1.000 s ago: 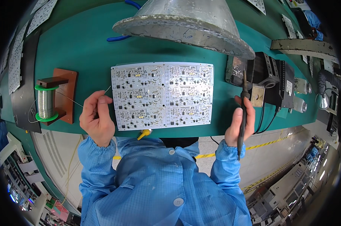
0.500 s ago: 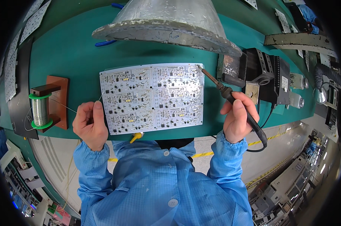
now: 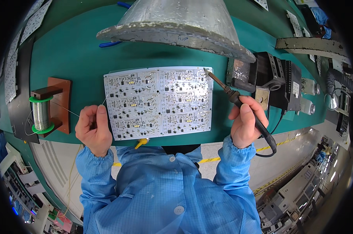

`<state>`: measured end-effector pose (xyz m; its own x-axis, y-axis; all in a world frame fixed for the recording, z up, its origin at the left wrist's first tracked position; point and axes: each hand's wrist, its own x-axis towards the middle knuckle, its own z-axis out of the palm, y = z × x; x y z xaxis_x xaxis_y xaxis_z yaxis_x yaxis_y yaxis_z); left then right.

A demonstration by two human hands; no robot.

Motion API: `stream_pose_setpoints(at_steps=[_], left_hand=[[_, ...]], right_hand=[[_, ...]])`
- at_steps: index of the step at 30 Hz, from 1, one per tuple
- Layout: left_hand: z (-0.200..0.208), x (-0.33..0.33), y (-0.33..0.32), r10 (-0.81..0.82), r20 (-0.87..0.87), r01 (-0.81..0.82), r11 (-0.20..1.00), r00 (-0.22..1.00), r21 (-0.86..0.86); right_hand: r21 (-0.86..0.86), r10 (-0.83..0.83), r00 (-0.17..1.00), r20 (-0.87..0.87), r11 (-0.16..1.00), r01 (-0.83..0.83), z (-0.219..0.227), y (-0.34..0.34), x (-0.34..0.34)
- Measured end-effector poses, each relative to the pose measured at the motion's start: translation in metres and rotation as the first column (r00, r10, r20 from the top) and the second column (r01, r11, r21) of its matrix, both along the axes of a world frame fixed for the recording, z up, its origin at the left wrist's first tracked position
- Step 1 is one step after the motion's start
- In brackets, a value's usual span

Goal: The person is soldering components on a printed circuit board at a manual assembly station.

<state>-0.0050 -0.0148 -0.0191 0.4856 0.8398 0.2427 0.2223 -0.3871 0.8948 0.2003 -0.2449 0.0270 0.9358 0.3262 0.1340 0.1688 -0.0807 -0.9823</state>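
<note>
Head view, items as we find them. Left hand (image 3: 93, 130): thumb and forefinger pinched together on solder wire (image 3: 72, 112), remaining fingers curled; we see the wire's free end rise past the fingertips beside the panel's left edge. Right hand (image 3: 246, 123): closed in a pen-like grip around the handle of a soldering iron (image 3: 234, 96), its tip at the far right corner of the panel; whether it touches, we cannot tell.

Printed circuit board panel (image 3: 159, 102), white, six populated sections: flat on the green mat (image 3: 82, 58), between both hands.

Changes we note: one second ago the iron stood clear of the panel, tip pointing to the far side; now it slants left to the panel's corner. The left hand's pinch is unchanged.

Containers: green-flanged spool (image 3: 41, 115), left, wound with solder wire; black-rimmed tray (image 3: 242, 84), right, silvery specks inside; two clear jars, far one (image 3: 309, 86) and near one (image 3: 307, 106), right edge of the mat, contents we cannot make out.
</note>
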Motion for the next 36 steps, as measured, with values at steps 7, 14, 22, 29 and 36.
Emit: stream_pose_setpoints(at_steps=[7,14,22,29,36], left_hand=[[0.003,0.001,0.0,-0.012,-0.01,0.011,1.0,1.0,-0.011],[0.003,0.0,-0.002,0.006,0.017,-0.004,0.997,1.0,-0.076],[0.003,-0.002,-0.003,-0.018,0.012,0.018,0.998,1.0,-0.057],[0.014,-0.002,-0.014,-0.147,-0.023,0.146,0.988,0.989,-0.046],[0.046,0.001,-0.013,-0.171,-0.103,0.174,0.985,0.98,0.02]], right_hand=[[0.11,-0.08,0.992,0.093,0.991,0.07,-0.006,-0.015,-0.005],[-0.177,-0.165,0.844,0.511,0.94,0.291,-0.038,-0.032,-0.026],[-0.233,-0.031,0.944,0.328,0.966,0.112,-0.036,-0.031,-0.042],[-0.196,0.145,0.955,0.258,0.976,-0.095,-0.044,-0.015,-0.063],[-0.218,0.075,0.927,0.368,0.976,0.008,-0.03,-0.014,-0.064]])
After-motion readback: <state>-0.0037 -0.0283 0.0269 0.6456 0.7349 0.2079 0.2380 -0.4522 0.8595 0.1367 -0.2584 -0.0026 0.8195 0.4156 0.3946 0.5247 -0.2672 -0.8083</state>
